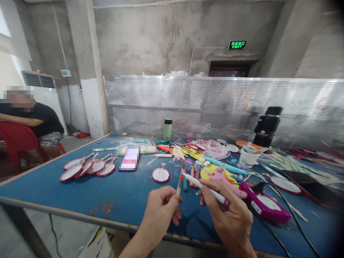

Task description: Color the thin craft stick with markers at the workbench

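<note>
My left hand [162, 209] pinches the lower end of a flat wooden craft stick [180, 181], which stands nearly upright and is coloured orange-brown on its upper part. Held like a pen, a white marker [197, 182] with a pink-purple end is in my right hand [229, 216]. The marker's tip meets the coloured part of the stick, or lies very close to it. Just beyond my hands is a white disc with a red rim [161, 175]. Coloured markers [185, 184] lie behind the stick, and a pink glue gun [221, 179] rests beyond my right hand.
A purple power strip [268, 208] with black cables lies at right. Overlapping red-rimmed discs [71, 172] and a phone [129, 158] lie left. Farther back are a green bottle [167, 129], loose sticks [179, 152] and a white cup [247, 158]. A person [45, 122] sits far left.
</note>
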`<act>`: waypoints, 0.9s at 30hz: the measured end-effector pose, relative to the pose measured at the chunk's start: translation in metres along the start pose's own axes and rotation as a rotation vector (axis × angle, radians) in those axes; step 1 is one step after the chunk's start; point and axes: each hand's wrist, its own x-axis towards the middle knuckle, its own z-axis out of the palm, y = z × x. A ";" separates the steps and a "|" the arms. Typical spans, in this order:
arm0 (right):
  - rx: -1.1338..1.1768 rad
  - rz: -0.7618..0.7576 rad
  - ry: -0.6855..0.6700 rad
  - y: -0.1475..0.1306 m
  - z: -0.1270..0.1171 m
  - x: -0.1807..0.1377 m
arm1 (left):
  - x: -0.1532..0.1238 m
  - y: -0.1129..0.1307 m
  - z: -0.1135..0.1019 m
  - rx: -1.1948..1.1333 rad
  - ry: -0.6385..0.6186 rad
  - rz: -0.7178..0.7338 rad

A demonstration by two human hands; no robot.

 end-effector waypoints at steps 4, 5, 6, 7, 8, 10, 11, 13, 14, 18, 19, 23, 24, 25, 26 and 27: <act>0.001 0.026 0.034 0.000 0.000 0.000 | 0.000 0.000 0.000 0.000 -0.002 0.003; 0.004 0.029 0.030 0.000 0.000 0.000 | 0.000 0.001 0.001 0.002 0.000 0.005; 0.009 0.028 0.024 0.000 0.000 -0.001 | 0.000 0.001 0.001 0.005 0.003 0.007; 0.013 0.028 0.020 0.000 0.000 -0.001 | 0.000 0.001 0.001 0.007 0.005 0.008; 0.017 0.027 0.017 0.000 0.000 -0.001 | 0.000 0.001 0.001 0.008 0.008 0.009; 0.019 0.032 0.021 0.001 0.000 -0.001 | 0.000 0.001 0.001 0.007 0.007 0.012; 0.017 0.040 0.029 0.001 0.000 -0.001 | 0.000 0.001 0.001 0.006 0.005 0.013; 0.018 0.052 0.046 0.001 0.000 -0.002 | 0.000 0.001 0.001 0.006 0.001 0.014; 0.024 0.052 0.045 0.001 0.000 -0.002 | 0.000 0.000 0.001 0.007 0.002 0.014; 0.040 0.055 0.020 -0.002 0.000 -0.002 | 0.000 0.001 0.001 0.008 0.006 0.012; 0.036 0.061 0.026 -0.003 0.000 -0.001 | 0.000 0.001 0.001 0.009 0.004 0.012; 0.028 0.066 0.067 -0.005 0.000 0.001 | 0.000 0.002 0.000 0.017 0.001 0.018; 0.031 0.060 0.067 -0.005 0.001 0.001 | 0.000 0.002 0.000 0.020 0.002 0.019; 0.037 0.059 0.066 -0.005 0.001 0.001 | -0.001 0.002 0.000 0.022 0.003 0.018; 0.045 0.066 0.067 -0.006 0.001 0.001 | -0.001 0.002 0.000 0.022 0.003 0.019; 0.052 0.082 0.072 -0.006 0.002 0.001 | -0.001 0.002 0.000 0.022 0.004 0.019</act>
